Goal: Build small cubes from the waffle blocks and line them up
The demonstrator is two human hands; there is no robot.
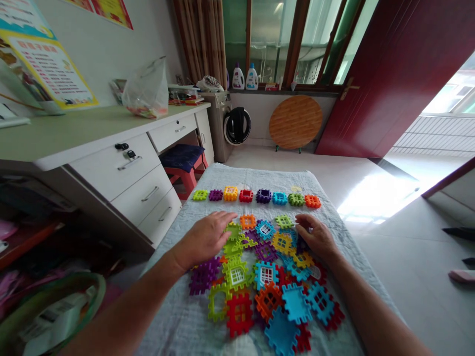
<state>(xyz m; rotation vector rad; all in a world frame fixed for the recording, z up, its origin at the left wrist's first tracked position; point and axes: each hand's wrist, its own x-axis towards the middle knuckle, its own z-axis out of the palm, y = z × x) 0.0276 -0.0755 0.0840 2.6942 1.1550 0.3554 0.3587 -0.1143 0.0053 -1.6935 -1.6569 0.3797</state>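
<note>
A heap of flat plastic building tiles [267, 287] in several colours lies on a light quilted cloth [178, 316]. My left hand [206, 238] rests palm down on the heap's upper left, fingers stretched over a green tile [233, 231]. My right hand [315, 236] sits at the heap's upper right, fingers curled on the tiles there; what they grip is hidden. Beyond the hands, a row of several small assembled blocks [256, 196] runs across the cloth, from green at the left to orange [312, 200] at the right.
A white desk with drawers [126, 168] stands at the left, with a red stool [184, 173] under it and a plastic bag [146, 91] on top. A washing machine [228, 123], a round wooden tabletop [296, 122] and a red door [401, 74] lie farther off. The tiled floor is at the right.
</note>
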